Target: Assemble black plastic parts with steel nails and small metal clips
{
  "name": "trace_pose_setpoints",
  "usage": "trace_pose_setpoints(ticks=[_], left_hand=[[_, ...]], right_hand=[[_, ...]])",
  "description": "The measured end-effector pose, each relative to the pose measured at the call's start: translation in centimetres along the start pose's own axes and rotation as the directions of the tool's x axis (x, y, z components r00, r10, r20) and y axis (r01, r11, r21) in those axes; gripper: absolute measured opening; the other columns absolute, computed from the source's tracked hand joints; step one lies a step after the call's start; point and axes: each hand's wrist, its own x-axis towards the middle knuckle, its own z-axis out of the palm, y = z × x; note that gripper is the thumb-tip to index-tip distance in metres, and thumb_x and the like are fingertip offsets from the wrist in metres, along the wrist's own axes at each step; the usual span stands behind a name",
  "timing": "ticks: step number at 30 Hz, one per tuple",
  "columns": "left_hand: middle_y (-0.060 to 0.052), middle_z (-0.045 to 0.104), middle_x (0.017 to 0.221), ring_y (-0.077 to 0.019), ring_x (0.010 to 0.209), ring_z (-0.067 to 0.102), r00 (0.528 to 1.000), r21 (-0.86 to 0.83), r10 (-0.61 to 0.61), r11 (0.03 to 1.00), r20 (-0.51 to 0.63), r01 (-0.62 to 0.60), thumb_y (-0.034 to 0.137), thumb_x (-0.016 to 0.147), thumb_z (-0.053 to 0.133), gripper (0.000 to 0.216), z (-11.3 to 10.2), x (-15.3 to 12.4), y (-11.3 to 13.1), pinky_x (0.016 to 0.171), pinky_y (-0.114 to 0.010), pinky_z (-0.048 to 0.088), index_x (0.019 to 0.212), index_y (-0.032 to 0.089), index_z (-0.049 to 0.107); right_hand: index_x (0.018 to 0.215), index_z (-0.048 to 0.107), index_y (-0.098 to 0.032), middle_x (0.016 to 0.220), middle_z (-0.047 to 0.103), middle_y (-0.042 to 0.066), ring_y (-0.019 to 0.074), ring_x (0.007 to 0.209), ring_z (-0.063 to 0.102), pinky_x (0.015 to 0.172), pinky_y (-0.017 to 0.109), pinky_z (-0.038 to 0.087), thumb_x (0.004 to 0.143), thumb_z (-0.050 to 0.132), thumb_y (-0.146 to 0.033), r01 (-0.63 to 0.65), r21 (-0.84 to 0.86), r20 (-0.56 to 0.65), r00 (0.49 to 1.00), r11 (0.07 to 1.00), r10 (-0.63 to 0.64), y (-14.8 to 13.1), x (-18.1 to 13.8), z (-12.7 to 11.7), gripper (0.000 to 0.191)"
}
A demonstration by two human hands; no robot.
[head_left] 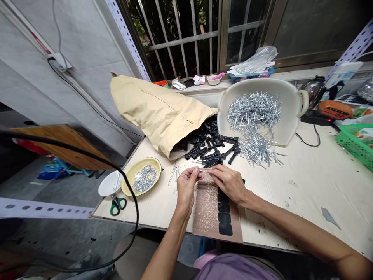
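The thin metal pin point(203, 170) looks light, stiff and slick, apt to slip or roll, so it is best pinched near its ends. It spans the small gap between the hands, just above the brown board point(208, 212), with the left hand point(186, 188) and right hand point(230, 182) each closing fingertips on one end. Just beyond lie black plastic parts point(211, 149) and a heap of like pins point(258, 149).

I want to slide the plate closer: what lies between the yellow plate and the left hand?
In the head view, only a few loose metal pins lie on the table between the yellow plate and the left hand.
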Motion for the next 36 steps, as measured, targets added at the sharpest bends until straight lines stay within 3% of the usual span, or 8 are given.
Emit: trace_pose_setpoints(ticks=[12,19,36], left_hand=[[0.0,0.062,0.068,-0.0094,0.064,0.058,0.999,0.162,0.021,0.986,0.037,-0.027,0.03,0.068,0.071,0.023,-0.4,0.2,-0.5,0.068,-0.023,0.047,0.079,0.011,0.064],[-0.002,0.065,0.07,-0.0082,0.058,0.057,0.988,0.1,-0.137,0.986,0.065,0.13,0.029,0.063,0.076,0.03,-0.6,0.6,-0.9,0.063,-0.023,0.048,0.085,0.01,0.068],[-0.002,0.065,0.069,-0.0075,0.057,0.056,0.989,-0.018,-0.137,0.99,0.062,0.139,0.028,0.06,0.078,0.033,-0.3,0.9,-1.8,0.061,-0.021,0.046,0.085,0.01,0.068]], right_hand=[[0.108,0.061,-0.025,0.098,0.063,0.001,0.0141,0.086,0.058,0.068,0.024,0.042,0.093,0.042,-0.026,-0.057,-0.109,0.04,0.997,0.992,0.062,-0.1,-0.5,-0.2,0.024],[0.104,0.063,-0.024,0.093,0.063,0.002,0.0143,0.082,0.057,0.067,0.024,0.04,0.093,0.044,-0.025,-0.034,-0.182,0.027,0.999,0.983,0.039,0.4,-0.9,0.2,0.023],[0.085,0.061,-0.019,0.08,0.059,0.003,0.0166,0.077,0.049,0.066,0.03,0.03,0.092,0.046,-0.028,-0.031,-0.39,-0.106,0.994,0.92,-0.011,0.0,-0.3,1.1,0.019]])
